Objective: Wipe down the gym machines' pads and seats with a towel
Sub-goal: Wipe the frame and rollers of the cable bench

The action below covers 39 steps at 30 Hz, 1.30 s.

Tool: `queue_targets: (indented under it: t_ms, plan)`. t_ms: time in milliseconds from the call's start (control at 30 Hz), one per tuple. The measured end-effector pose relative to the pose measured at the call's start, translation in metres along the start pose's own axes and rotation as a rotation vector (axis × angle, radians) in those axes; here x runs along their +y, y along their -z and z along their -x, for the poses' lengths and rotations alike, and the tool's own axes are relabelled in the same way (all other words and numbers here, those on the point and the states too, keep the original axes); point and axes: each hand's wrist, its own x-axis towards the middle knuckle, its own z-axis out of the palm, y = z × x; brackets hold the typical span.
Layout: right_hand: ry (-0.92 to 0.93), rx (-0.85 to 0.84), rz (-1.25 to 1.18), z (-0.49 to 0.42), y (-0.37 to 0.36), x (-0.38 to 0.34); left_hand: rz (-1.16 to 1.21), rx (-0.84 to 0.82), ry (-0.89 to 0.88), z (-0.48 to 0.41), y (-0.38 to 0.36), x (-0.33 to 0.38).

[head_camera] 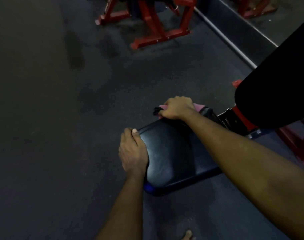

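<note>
seat: a black padded seat, glossy and creased, is catching a dull sheen, with blue showing at its near corner.
towel: a pink towel is bunching at the seat's far edge.
right hand: the right hand is clenching the towel and pressing it on that edge.
left hand: the left hand is grasping the seat's left side, thumb lying on top.
back pad: a black back pad is tilting up at right.
background: a red machine frame is standing on the dark floor.
blur: something dark, perhaps a strap, is poking out beside the towel.
</note>
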Motion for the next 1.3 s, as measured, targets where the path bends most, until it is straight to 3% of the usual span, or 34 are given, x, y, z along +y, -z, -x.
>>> queue_targets:
  t_ms: [100, 367, 533, 600, 767, 833, 1067, 1300]
  plan:
    - [0.073, 0.025, 0.015, 0.015, -0.006, -0.049, 0.121, 0.012, 0.0, -0.003, 0.017, -0.009]
    - [0.193, 0.173, 0.026, 0.074, -0.029, -0.142, 0.101, 0.028, -0.042, -0.01, 0.093, -0.054]
    - [0.361, 0.108, 0.365, 0.148, -0.07, -0.183, 0.099, -0.008, -0.077, -0.004, 0.113, -0.074]
    - [0.376, 0.098, 0.365, 0.163, -0.08, -0.176, 0.101, -0.049, -0.062, 0.001, 0.118, -0.079]
    - [0.101, 0.185, -0.008, 0.126, -0.056, -0.171, 0.107, -0.141, -0.079, 0.012, 0.131, -0.082]
    - [0.025, 0.229, -0.014, 0.137, -0.063, -0.18, 0.099, -0.155, -0.078, 0.018, 0.134, -0.086]
    - [0.038, 0.399, 0.001, 0.24, -0.142, -0.153, 0.103, -0.261, -0.096, 0.03, 0.146, -0.08]
    - [-0.09, 0.372, -0.091, 0.187, -0.108, -0.172, 0.119, -0.265, -0.127, 0.035, 0.133, -0.074]
